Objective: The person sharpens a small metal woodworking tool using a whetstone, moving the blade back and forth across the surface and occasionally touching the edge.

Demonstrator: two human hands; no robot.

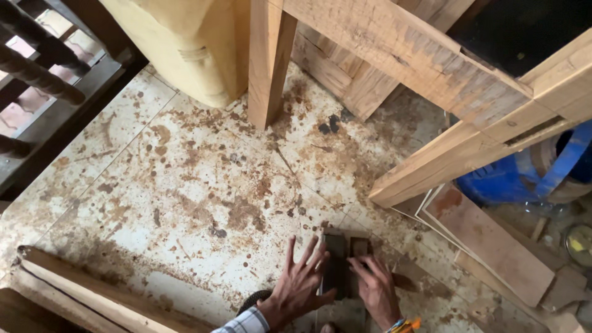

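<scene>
Seen from above, a person crouches over a pale tiled floor [185, 185] blotched with brown sawdust and stains. Low in the picture, both bare hands meet at a small dark wooden block [336, 268], rectangular and worn, lying flat on the tiles, with a second, narrower dark piece [359, 248] just beside it on the right. The left hand [299, 285], its wrist in a checked sleeve cuff, is spread wide with fingers fanned, the palm on the floor against the block's left edge and the thumb touching its side. The right hand [374, 287], wearing a bright woven wristband, lies flat with fingers loosely together, resting on the narrower piece and the block's right side; neither hand has closed around anything. The block looks like solid hardwood: stiff, fairly dense for its size, with a dry, dusty surface that is unlikely to slip, and not fragile. Its long side edges seem the natural places to pinch it between thumb and fingers. Around the hands stand pale timber frame members [456, 74] overhead, a light wooden post [268, 61], a reddish flat board [493, 246] to the right, a blue plastic drum [530, 172] beyond it, and a long wooden plank [92, 283] at lower left.
</scene>
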